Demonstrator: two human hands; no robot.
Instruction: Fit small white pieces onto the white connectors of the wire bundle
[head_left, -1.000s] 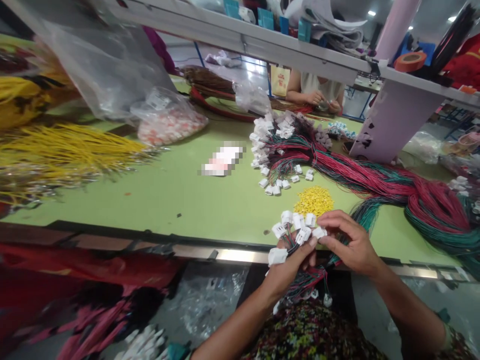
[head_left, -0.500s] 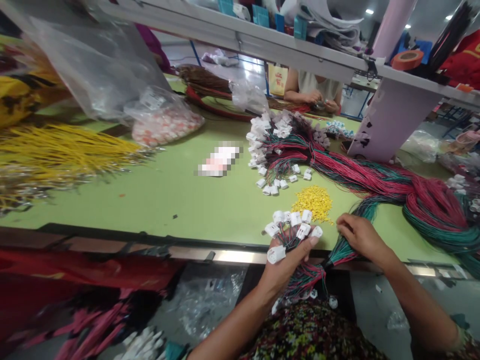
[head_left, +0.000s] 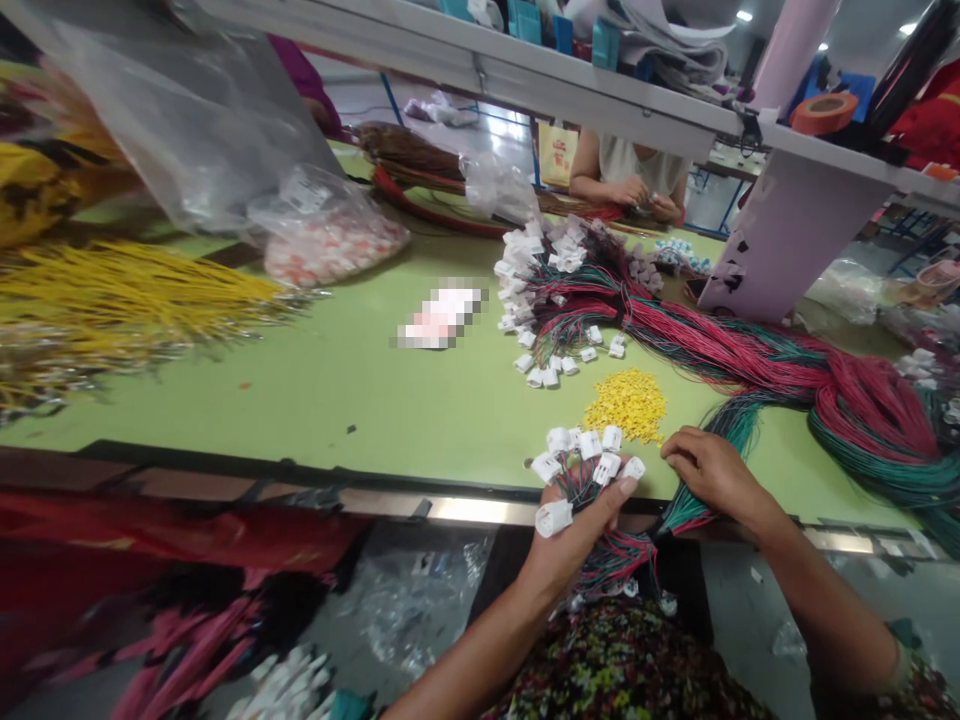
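My left hand [head_left: 574, 535] is closed round a bunch of red and green wires tipped with several white connectors [head_left: 589, 455], held at the near edge of the green table [head_left: 360, 390]. My right hand [head_left: 709, 470] rests just right of it on the table edge, fingers curled in a pinch, touching green and red wires [head_left: 686, 505]; what the fingertips hold is too small to make out. A small heap of yellow parts [head_left: 628, 402] lies just beyond both hands.
A big red and green wire harness [head_left: 787, 375] with white connectors [head_left: 540, 275] sprawls across the right. Yellow wires [head_left: 127, 300] and plastic bags [head_left: 330, 235] lie left. A shelf [head_left: 525, 80] spans overhead on a pink post [head_left: 780, 240]. Another person's hands [head_left: 637, 195] work opposite.
My right hand left the connectors in my left hand, moved right to the wires at the table edge, and stayed there. My left hand kept its bunch almost still.
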